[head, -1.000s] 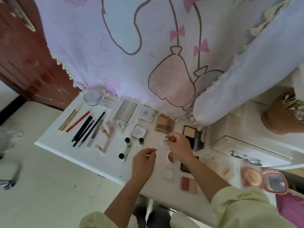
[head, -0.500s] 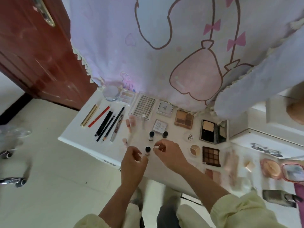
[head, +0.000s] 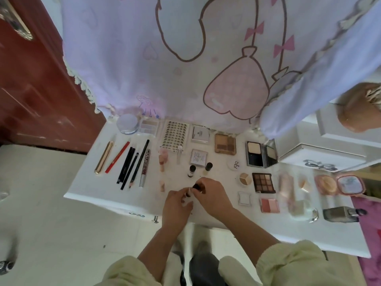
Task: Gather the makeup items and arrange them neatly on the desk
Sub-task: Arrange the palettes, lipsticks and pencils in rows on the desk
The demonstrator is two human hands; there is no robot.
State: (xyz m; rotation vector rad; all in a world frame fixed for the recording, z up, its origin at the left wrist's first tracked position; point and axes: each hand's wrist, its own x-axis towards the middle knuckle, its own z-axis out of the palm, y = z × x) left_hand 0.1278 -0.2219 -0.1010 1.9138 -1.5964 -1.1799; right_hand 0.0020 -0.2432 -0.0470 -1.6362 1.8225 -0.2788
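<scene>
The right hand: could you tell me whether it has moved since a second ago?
Yes. The right hand has moved away from the open black powder compact, towards the white desk's front edge, and pinches a small dark-capped bottle.

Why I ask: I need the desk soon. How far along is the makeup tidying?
Mostly done: pencils lie in a row at left, palettes line the back. In hand: left hand and right hand hold a small bottle. Left: the sponge and dark bottle at right look loosely placed.
</scene>
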